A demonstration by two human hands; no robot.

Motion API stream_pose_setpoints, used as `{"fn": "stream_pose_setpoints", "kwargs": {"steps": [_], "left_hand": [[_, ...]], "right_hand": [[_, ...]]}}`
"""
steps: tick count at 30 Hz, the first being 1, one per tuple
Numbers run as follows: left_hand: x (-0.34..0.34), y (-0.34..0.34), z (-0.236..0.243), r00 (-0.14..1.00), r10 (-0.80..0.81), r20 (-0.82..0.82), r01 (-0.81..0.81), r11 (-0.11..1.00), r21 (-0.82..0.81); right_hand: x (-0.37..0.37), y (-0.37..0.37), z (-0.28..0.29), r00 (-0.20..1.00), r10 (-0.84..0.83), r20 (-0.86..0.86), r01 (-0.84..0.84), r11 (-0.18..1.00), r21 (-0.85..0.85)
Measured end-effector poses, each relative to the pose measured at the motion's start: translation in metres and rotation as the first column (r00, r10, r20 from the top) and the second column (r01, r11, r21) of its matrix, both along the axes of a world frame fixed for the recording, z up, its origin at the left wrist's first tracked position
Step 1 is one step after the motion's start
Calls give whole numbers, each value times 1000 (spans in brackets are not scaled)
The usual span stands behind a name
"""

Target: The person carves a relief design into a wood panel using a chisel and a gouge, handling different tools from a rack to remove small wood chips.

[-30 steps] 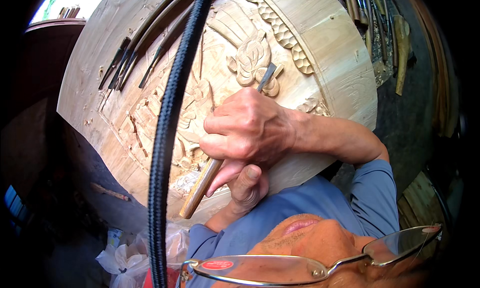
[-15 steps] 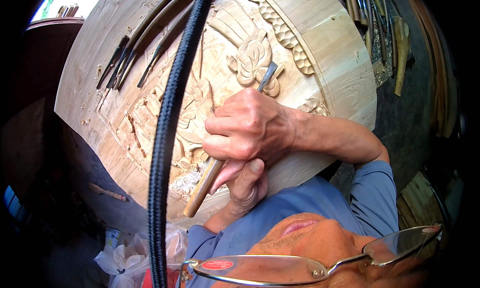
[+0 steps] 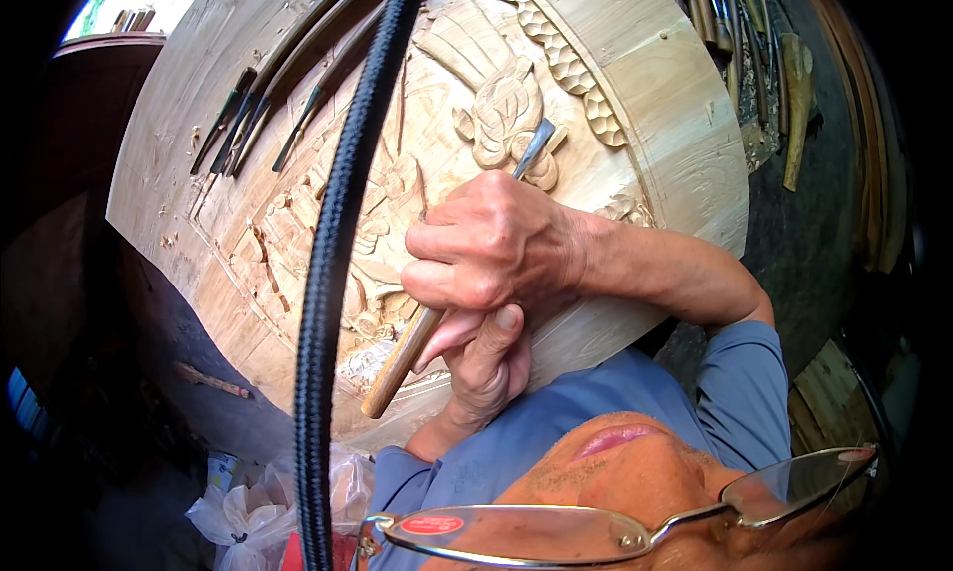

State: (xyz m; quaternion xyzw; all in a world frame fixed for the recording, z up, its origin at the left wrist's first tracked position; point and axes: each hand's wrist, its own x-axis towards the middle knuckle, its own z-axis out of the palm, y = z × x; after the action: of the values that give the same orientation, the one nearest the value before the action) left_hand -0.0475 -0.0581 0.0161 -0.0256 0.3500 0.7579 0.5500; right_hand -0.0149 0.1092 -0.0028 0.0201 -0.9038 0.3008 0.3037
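My right hand (image 3: 496, 238) is closed in a fist around a chisel (image 3: 397, 372), knuckles up. Its wooden handle sticks out toward the lower left, and its flat steel blade points up and right over the carved relief (image 3: 511, 104). Tucked underneath, my left hand (image 3: 486, 362) has its thumb raised against the underside of my right hand. The left fingers curl beside the chisel handle and are largely hidden. The pale wooden panel (image 3: 685, 164) carries carved leaf-like shapes, a scalloped border and loose shavings close to the handle.
Several dark-handled chisels (image 3: 288, 70) lie on the panel's upper left. More tools (image 3: 749, 55) sit beyond its right edge, by a wooden mallet-like piece (image 3: 796, 109). A black braided cable (image 3: 338, 223) crosses the view. Below left is a clear plastic bag (image 3: 253, 506).
The chisel and both hands have shifted very slightly; the handle end sits a little higher and further left. The grip looks the same.
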Motion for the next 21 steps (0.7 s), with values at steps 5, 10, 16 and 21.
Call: {"fn": "stream_pose_setpoints", "kwargs": {"steps": [5,10,16,21], "left_hand": [[1,-1,-1,1000,6,3,-6,1000,-13],[2,-3,2,1000,21,16,-21,999,-33],[-1,-3,2,998,5,62,-6,1000,25],[-5,-1,3,996,-23,82,23,1000,6]], "right_hand": [[-3,-1,-6,1000,-22,-12,23,999,45],[-4,0,-3,999,-36,-1,36,997,62],[-4,1,-5,999,-35,6,34,997,65],[-5,2,-5,999,-39,18,38,996,79]]}}
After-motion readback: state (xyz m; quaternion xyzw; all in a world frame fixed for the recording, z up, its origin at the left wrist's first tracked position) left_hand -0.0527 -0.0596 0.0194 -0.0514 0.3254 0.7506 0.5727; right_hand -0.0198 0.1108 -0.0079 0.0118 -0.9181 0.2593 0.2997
